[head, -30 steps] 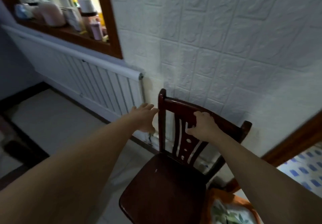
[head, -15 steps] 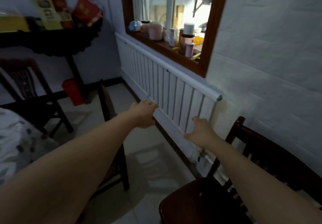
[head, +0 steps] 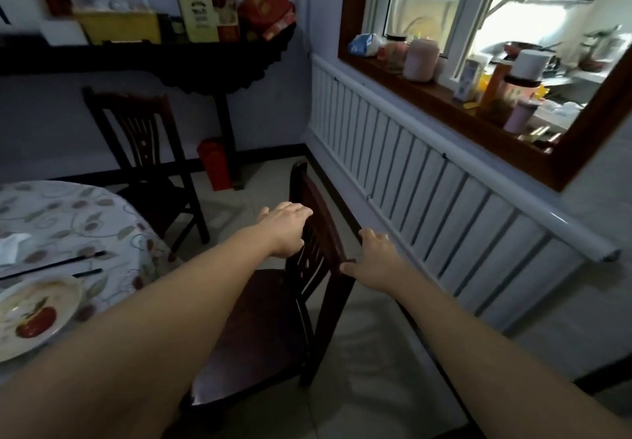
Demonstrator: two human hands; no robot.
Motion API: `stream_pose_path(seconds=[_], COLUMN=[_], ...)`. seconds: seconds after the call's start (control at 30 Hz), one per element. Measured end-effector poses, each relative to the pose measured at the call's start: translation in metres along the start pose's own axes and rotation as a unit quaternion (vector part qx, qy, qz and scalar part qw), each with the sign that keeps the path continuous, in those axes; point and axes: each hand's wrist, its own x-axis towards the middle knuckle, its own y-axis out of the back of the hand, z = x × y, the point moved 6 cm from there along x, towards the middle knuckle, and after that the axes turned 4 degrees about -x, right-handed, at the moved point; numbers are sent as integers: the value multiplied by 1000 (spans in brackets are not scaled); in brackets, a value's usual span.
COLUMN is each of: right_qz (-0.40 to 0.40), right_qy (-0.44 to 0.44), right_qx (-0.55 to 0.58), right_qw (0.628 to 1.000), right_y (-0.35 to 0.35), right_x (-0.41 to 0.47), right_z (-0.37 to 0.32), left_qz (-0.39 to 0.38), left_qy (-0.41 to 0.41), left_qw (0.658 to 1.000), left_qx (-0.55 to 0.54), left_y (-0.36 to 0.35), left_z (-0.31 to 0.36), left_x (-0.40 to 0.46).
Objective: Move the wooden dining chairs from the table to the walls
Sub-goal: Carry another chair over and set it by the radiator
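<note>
Fingers (head: 301, 211) on chair (head: 321, 233), radiator (head: 427, 178) beside.

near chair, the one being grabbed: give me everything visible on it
The chair is dark reddish-brown wood with a glossy flat seat, curved top rail and a carved, slatted back. It stands upright on the tile floor between the table and the radiator, its back toward the radiator. The left hand and right hand both rest on the top rail. Its lower legs are mostly hidden.

Both arms out fwd, L hand (head: 285, 228) & R hand (head: 374, 260) curled, palms down
</note>
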Motion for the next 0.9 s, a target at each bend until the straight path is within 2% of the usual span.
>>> stream_pose_path(seconds=[0.2, 0.47, 0.63, 0.9], right_qz=[-26, -86, -97, -90], right_qy=[0, -12, -30, -95], right_qx=[-14, 45, 95, 122], right_qw=[1000, 995, 990, 984], right_y=[-15, -38, -54, -65], right_x=[60, 141, 163, 187], right_z=[-25, -26, -23, -10], left_qz=[-27, -34, -12, 15], left_qy=[17, 15, -23, -167], left_qw=[999, 997, 999, 980], left_qx=[-42, -73, -39, 104], left_y=[-16, -28, -34, -41], left_z=[-38, -48, -49, -34], left_x=[47, 121, 160, 218])
